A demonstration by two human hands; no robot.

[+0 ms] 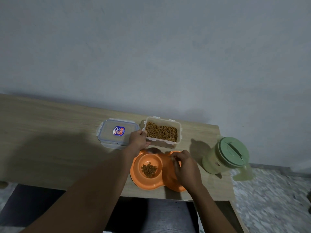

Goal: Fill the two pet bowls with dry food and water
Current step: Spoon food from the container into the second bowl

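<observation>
**Desk:** What are we looking at?

**Photographer:** At a wooden table (50, 125), a person's left hand (138, 140) grips the near-left corner of the open food container (165, 143). The right hand (184, 163), fingers curled, hangs over the right well of the orange double bowl (134, 168), which sits at the table's near edge.

**Desk:** And the step?

**Photographer:** Dry food by hand, it seems: a small heap of kibble (149, 169) lies in the left well. It is best to steady the container, carry small pinches and release them low over that well. That keeps the right well dry for water from the green pitcher (225, 156), which stands lidded at the right.

**Desk:** What can't be made out?

**Photographer:** The hand covers the right well, so its contents are unknown. The fingers are blurred, and whether they pinch kibble cannot be told. The pitcher's water level is unseen. The container's lid (116, 132) lies just left of it.
</observation>
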